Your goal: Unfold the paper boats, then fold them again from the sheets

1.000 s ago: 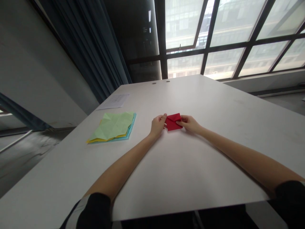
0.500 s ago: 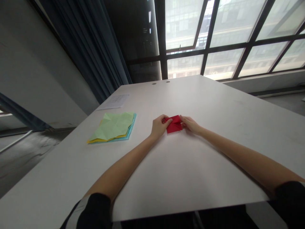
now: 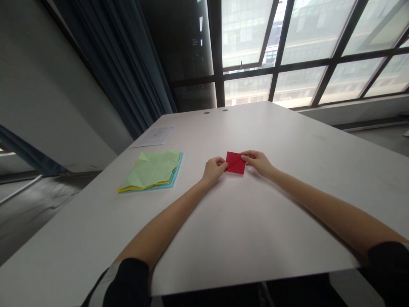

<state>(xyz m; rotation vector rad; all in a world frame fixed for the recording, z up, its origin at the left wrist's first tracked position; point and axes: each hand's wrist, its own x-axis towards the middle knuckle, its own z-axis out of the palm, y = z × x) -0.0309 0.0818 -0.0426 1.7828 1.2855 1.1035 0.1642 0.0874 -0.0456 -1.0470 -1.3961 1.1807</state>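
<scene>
A small red folded paper square (image 3: 235, 163) is held between my two hands, over the middle of the white table. A diagonal crease or edge crosses its face. My left hand (image 3: 214, 169) pinches its left edge between thumb and fingers. At the upper right corner my right hand (image 3: 257, 162) grips it, thumb on top and fingers partly behind the paper. Whether the lower edge touches the table I cannot tell.
Left of my hands lies a stack of creased paper sheets (image 3: 156, 167), light green on top, with yellow and blue under it. Behind it a printed white sheet (image 3: 154, 136) lies near the left edge of the white table (image 3: 204, 238). Windows and a dark blue curtain stand beyond.
The red paper now shows a flatter square face with a diagonal line, where an open fold showed before. My right hand has moved slightly up and right; my left fingers hold nearer the edge.
</scene>
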